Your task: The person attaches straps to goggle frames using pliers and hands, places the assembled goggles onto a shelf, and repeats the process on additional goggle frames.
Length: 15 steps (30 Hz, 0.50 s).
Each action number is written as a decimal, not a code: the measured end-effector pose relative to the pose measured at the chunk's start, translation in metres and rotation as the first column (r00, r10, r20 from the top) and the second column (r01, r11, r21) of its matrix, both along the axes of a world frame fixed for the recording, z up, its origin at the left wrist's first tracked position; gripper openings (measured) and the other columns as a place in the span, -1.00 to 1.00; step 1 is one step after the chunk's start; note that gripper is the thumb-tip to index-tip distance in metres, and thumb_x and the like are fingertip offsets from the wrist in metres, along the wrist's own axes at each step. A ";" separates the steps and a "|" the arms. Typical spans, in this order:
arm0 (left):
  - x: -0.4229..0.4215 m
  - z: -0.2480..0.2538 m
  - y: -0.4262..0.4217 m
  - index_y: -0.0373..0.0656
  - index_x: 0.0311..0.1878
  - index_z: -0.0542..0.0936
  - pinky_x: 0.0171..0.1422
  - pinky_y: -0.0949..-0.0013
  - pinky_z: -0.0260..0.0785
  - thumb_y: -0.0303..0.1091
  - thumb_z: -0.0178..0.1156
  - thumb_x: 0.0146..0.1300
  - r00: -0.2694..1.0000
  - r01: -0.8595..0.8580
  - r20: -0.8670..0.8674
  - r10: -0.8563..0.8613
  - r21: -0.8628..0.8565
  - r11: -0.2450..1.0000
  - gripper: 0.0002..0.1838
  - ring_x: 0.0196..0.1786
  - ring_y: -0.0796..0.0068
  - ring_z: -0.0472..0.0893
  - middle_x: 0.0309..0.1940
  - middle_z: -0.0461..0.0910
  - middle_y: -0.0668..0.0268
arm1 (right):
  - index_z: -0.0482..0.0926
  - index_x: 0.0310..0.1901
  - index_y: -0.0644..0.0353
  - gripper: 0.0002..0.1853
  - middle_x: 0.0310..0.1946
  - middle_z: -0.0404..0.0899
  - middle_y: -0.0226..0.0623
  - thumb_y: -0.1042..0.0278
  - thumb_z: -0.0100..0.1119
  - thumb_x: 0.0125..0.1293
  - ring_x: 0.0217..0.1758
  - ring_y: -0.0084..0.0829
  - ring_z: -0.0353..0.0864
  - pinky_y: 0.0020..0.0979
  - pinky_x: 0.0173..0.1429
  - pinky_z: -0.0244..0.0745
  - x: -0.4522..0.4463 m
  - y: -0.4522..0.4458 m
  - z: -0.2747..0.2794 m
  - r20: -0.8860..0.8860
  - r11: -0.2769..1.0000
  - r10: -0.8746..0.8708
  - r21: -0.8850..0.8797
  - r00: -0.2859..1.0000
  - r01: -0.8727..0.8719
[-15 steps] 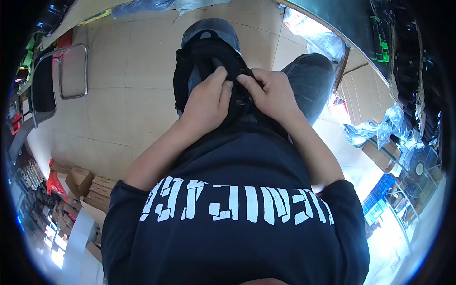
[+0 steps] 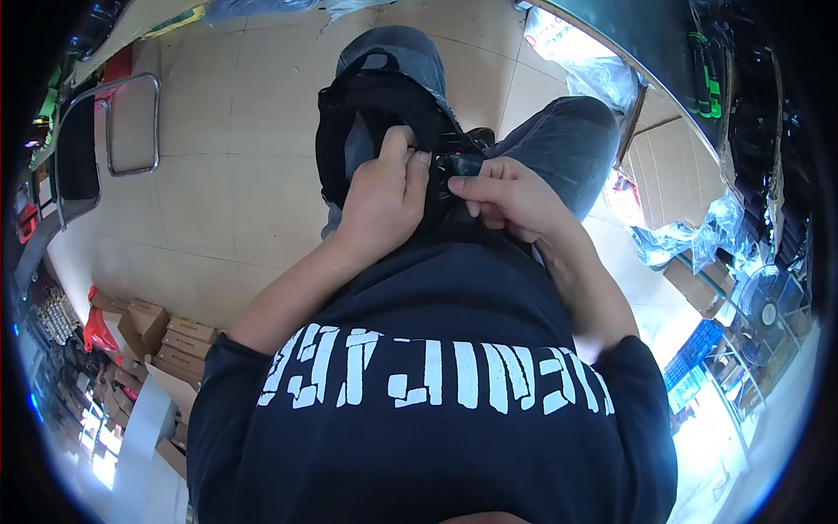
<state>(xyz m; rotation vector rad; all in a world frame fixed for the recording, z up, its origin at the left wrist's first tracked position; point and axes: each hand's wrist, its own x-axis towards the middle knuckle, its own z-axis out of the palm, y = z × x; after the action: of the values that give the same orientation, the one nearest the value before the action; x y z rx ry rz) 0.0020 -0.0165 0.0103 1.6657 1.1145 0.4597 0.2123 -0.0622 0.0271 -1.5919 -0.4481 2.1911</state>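
Note:
A black fabric item with a loop at its top (image 2: 336, 131) lies over my knee and lap. My left hand (image 2: 384, 188) is closed on its inner edge, the fingertips partly hidden in the cloth. Just to the right, my right hand (image 2: 511, 196) pinches a small dark, shiny piece (image 2: 463, 165) between thumb and fingers, against the right side of the black item. Whether that piece is attached to the fabric cannot be made out.
A metal-framed chair (image 2: 80, 162) stands on the tiled floor at the left. Cardboard boxes (image 2: 183, 349) are stacked at lower left. A dark tabletop (image 2: 628, 31) curves across the upper right, with a cardboard box (image 2: 672, 166) and plastic bags (image 2: 602, 79) beneath it.
My right hand has moved slightly down and right, away from my left hand, and the dark shiny piece now shows at its fingers. My left hand keeps its hold on the fabric.

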 end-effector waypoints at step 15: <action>-0.005 0.007 0.000 -0.35 0.30 0.39 -0.14 -0.02 0.53 -0.39 0.07 0.58 0.997 0.042 -0.063 -0.037 0.076 0.996 -0.65 -0.30 -0.10 0.72 -0.36 0.66 -0.02 | 0.54 -0.59 0.10 -0.47 -0.73 0.39 -0.50 -0.11 0.42 0.39 -0.74 -0.61 0.30 -0.50 -0.69 -0.01 0.002 0.010 -0.010 0.008 0.999 0.044 -0.028 0.999 -0.044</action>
<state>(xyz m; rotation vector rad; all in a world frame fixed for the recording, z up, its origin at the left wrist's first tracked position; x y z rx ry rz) -0.0030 -0.0161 0.0175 1.7768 1.1190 0.4330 0.2143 -0.0526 0.0168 -1.6211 -0.4619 2.2330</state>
